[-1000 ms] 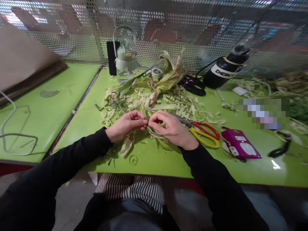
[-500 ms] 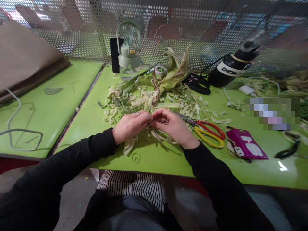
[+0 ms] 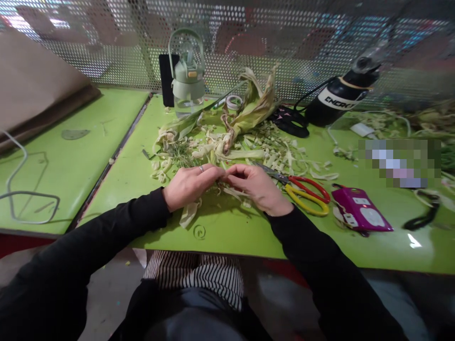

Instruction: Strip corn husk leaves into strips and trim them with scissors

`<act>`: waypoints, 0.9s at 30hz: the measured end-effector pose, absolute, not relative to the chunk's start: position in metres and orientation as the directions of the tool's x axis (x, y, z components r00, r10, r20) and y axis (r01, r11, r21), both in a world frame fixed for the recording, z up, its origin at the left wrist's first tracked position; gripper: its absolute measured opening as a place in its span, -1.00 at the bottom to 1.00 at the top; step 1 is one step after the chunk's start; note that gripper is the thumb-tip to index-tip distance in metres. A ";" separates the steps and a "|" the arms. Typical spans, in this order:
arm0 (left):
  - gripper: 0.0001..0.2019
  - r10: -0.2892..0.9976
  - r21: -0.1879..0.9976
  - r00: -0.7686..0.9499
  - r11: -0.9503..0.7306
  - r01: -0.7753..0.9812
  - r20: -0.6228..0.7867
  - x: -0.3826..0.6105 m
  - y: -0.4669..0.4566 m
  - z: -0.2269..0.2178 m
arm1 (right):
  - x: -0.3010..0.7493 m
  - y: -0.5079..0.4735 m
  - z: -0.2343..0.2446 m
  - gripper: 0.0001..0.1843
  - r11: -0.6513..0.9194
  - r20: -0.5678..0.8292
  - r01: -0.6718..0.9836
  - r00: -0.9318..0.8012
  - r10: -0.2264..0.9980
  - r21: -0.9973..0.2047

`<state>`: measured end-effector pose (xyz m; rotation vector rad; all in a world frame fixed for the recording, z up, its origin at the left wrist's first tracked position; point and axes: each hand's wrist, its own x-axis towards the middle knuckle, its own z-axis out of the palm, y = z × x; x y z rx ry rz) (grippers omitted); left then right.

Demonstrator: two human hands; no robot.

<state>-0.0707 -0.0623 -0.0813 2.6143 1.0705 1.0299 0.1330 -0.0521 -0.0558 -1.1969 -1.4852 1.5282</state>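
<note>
Back from the front edge of the bench [image 3: 170,239], my left hand [image 3: 194,185] and right hand [image 3: 258,187] meet, perhaps pinching the pale husk strips [image 3: 234,192] trailing beneath; my fingers hide the grip, so I can't tell. Scissors [image 3: 292,183] lie alongside, probably for ready reach.

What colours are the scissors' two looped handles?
One red handle and one yellow handle, in the head view.

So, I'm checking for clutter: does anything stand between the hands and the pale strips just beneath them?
Nothing visible does: the hands meet just over the pale strips; the scissors lie beside the right hand.
</note>
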 end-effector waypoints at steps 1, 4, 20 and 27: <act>-0.76 0.670 0.349 0.506 -0.728 0.589 0.543 -0.070 -0.062 -0.082 | 0.134 -0.051 -0.056 -0.63 -0.123 -0.153 0.111 -0.332 0.931 -0.986; -0.74 0.662 0.286 0.508 -0.722 0.631 0.551 -0.069 -0.061 -0.083 | 0.137 -0.051 -0.055 -0.66 -0.112 -0.130 0.081 -0.290 0.948 -0.990; -0.75 0.639 0.287 0.490 -0.736 0.613 0.593 -0.068 -0.063 -0.082 | 0.134 -0.052 -0.052 -0.70 -0.099 -0.141 0.144 -0.322 0.936 -0.985; -0.73 0.674 0.322 0.493 -0.716 0.620 0.550 -0.066 -0.063 -0.081 | 0.137 -0.053 -0.055 -0.65 0.055 -0.044 0.206 -0.448 0.893 -0.977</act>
